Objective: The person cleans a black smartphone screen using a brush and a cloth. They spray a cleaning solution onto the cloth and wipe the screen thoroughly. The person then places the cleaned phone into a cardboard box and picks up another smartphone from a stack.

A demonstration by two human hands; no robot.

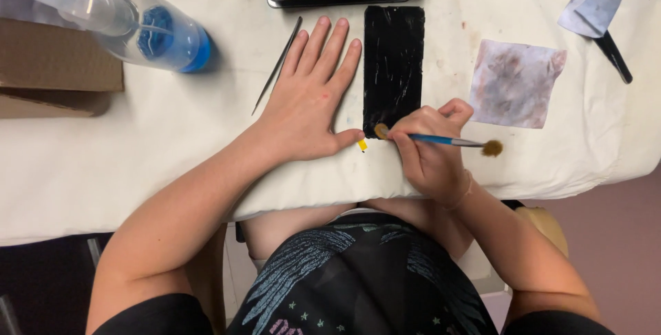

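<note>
Black phone panel flat on white cloth, centre, scratched face up. Right hand fingers closed around blue-handled brush; one bristle end touches panel's near edge. Left hand flat, fingers spread, just left of panel. Tweezers farther left. Clear spray bottle far left, on its side, blue liquid inside. Stained wipe right

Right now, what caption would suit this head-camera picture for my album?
Left hand flat on the white cloth beside a black phone panel, right hand working a double-ended brush at its near edge.
</note>
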